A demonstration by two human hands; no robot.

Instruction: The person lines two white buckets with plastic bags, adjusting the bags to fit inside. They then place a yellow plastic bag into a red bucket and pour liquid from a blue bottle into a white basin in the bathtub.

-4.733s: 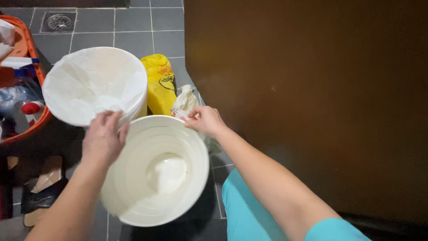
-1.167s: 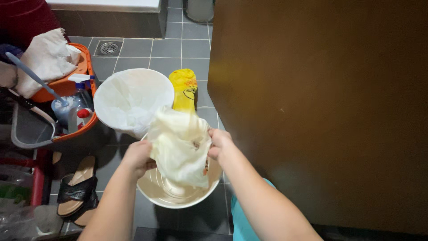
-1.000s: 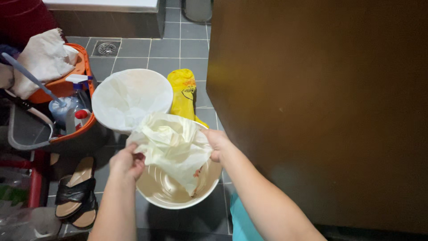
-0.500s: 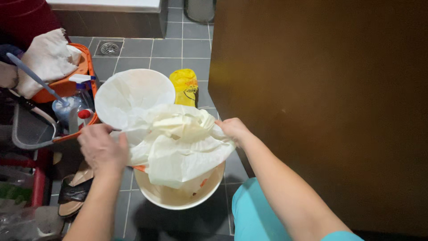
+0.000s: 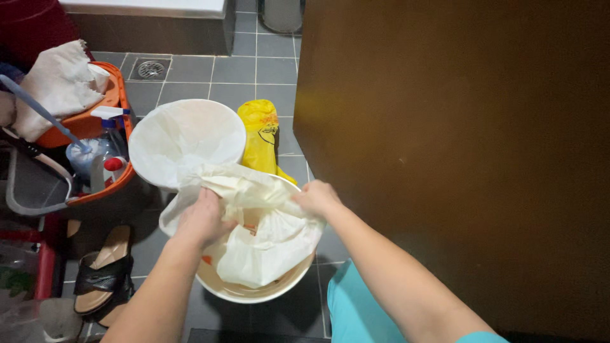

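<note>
while crouched over grey floor tiles (image 5: 190, 76) beside a brown wooden panel (image 5: 457, 146): seen from above, left hand (image 5: 202, 219) and right hand (image 5: 316, 197) both on a cream plastic bag (image 5: 267, 238) draped over the mouth of a white round bin (image 5: 254, 293). left fingers curled down and clenched on a bunched fold at the bag's left side; right fingers closed on the bag's upper right edge, close to the bin's rim. bag spread loosely and crumpled, sagging into the bin, hiding most of its inside; small orange marks showing through the plastic near the left wrist. behind it, just beyond the hands, a second white bin (image 5: 184, 140) already lined with a thin white bag, standing touching or just beside the first; cannot tell which. beside that, a knotted yellow bag (image 5: 260, 140) upright on the floor. at far left, an orange caddy (image 5: 108, 184) holding a spray bottle (image 5: 105, 121), a red-capped bottle (image 5: 113, 164) and a pale crumpled cloth (image 5: 57, 82), with a blue-handled brush (image 5: 44, 117) lying across it. below, black sandals (image 5: 105, 279) on the floor. floor drain (image 5: 151, 69) at top left. turquoise trouser leg (image 5: 362, 311) at bottom edge.
</note>
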